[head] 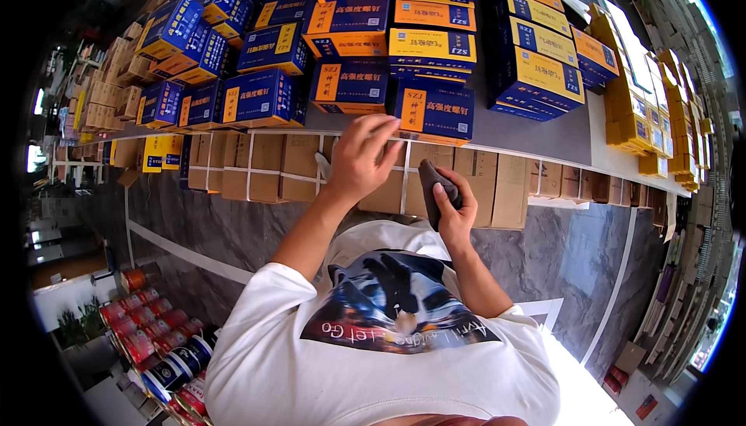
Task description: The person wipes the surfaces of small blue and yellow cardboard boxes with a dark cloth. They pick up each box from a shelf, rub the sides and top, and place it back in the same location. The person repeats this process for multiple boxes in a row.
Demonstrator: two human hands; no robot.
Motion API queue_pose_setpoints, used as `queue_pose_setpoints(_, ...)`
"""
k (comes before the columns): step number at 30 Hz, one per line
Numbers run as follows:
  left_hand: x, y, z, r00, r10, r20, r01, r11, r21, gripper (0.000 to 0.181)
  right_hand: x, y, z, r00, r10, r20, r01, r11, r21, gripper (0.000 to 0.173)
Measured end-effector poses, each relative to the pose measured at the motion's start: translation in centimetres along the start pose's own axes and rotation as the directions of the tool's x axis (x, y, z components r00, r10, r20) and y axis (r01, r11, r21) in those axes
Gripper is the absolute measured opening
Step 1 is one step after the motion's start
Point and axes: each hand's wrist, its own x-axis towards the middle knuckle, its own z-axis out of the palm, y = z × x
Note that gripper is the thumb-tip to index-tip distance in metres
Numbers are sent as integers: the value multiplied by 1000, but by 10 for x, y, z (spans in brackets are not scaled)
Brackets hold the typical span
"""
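Note:
My left hand [362, 161] is at the table's front edge, fingers apart and holding nothing. Its fingertips reach the lower left corner of a blue and orange screw box [436, 112]; whether they touch it I cannot tell. A folded dark grey cloth [432, 193] is gripped in my right hand [457, 207], in front of the table edge. Just beyond my left hand sits another blue and orange box [349, 87], at the foot of a stack. Yellow and blue nail boxes [432, 47] rise behind the nearest screw box.
More stacked boxes stand at the left [256, 100] and right [539, 79] of the grey tabletop [542, 129]. Strapped brown cartons [303, 164] lie below its edge. Small yellow boxes [632, 117] fill the right end. Red cans [145, 321] stand behind me on the left.

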Motion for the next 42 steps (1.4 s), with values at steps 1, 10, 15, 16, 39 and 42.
queue_pose_setpoints(1, -10, -7, -5, 997, -61, -53, 60, 998, -8, 41, -1, -2, 5, 1000, -2, 26, 2, 1000, -7, 28)
queue_pose_setpoints(10, -41, -34, -38, 956, -253, -147, 248, 967, -53, 49, 11, -9, 64, 944, -24, 328, 46, 997, -60, 55)
queue_pose_setpoints(15, -50, -47, -46, 945, -304, -121, 287, 947, -145, 45, 18, -13, 95, 951, -46, 306, 85, 990, -115, 65)
queue_pose_setpoints(16, -51, -49, -48, 943, -312, -116, 291, 942, -168, 44, 19, -18, 103, 958, -72, 277, 107, 988, -112, 65)
queue_pose_setpoints(39, -40, -88, -24, 852, -512, 109, 448, 606, -657, 73, 53, -11, 162, 985, -145, 91, 170, 883, -438, 93)
queue_pose_setpoints(42, -54, -76, -32, 839, -532, 115, 493, 653, -575, 73, 33, -29, 158, 993, -1, 116, 48, 914, -402, 92)
